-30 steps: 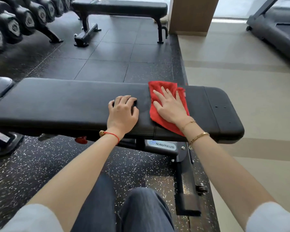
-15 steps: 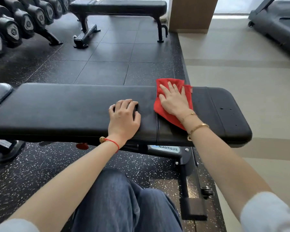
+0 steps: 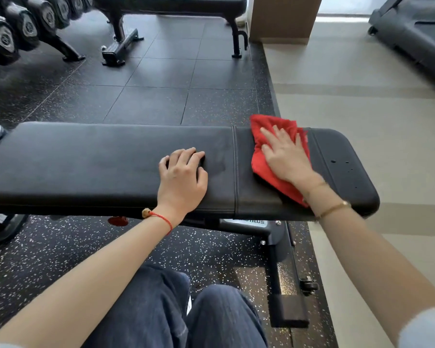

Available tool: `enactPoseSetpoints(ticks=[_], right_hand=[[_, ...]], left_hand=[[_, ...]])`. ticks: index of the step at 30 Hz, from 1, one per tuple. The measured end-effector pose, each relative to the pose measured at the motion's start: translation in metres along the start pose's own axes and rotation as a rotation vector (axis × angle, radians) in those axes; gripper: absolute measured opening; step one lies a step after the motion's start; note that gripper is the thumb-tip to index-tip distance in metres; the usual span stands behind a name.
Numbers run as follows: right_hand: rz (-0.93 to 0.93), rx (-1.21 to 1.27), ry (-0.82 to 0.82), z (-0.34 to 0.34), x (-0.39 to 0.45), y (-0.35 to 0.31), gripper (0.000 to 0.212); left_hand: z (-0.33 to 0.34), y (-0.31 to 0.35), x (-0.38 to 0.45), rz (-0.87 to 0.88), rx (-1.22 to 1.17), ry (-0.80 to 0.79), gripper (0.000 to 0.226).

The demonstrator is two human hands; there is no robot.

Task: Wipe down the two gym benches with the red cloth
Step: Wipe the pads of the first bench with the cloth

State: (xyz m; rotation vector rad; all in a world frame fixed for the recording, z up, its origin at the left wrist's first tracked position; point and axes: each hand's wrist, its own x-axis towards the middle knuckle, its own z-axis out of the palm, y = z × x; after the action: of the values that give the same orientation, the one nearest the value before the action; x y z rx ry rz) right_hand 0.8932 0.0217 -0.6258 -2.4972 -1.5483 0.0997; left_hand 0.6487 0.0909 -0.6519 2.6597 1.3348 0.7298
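The one red cloth, soft, light and likely to bunch, looks best worked under a flat palm, as the right hand presses it open-fingered on the right end of the near bench. The left hand rests empty, fingers curled, beside it. Two benches: the second stands far, beyond several dumbbells far left.

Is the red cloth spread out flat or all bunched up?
Mostly flat. The red cloth lies on the near bench, pressed under the right hand.
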Motion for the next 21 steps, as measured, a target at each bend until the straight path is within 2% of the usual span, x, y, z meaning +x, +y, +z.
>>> enactPoseSetpoints(ticks=[3,8,12,14,17,21], right_hand=[[0.04,-0.024,-0.019,0.0,0.021,-0.012,0.053],[-0.204,0.029,0.013,0.009,-0.028,-0.044,0.053],[-0.272,0.064,0.025,0.004,-0.079,-0.018,0.053],[-0.211,0.057,0.035,-0.001,-0.084,0.006,0.052],[-0.025,0.023,0.049,-0.01,-0.06,0.042,0.051],[0.188,0.04,-0.002,-0.021,-0.017,0.057,0.052]], left_hand=[[0.0,0.0,0.0,-0.002,0.005,0.003,0.04],[0.0,0.001,-0.001,-0.003,0.0,0.007,0.041],[0.0,0.0,-0.002,0.008,-0.006,0.007,0.039],[0.001,0.0,-0.003,0.012,-0.014,0.012,0.039],[0.002,0.001,-0.004,0.011,-0.009,0.011,0.04],[0.002,0.002,-0.002,0.002,-0.016,0.009,0.041]])
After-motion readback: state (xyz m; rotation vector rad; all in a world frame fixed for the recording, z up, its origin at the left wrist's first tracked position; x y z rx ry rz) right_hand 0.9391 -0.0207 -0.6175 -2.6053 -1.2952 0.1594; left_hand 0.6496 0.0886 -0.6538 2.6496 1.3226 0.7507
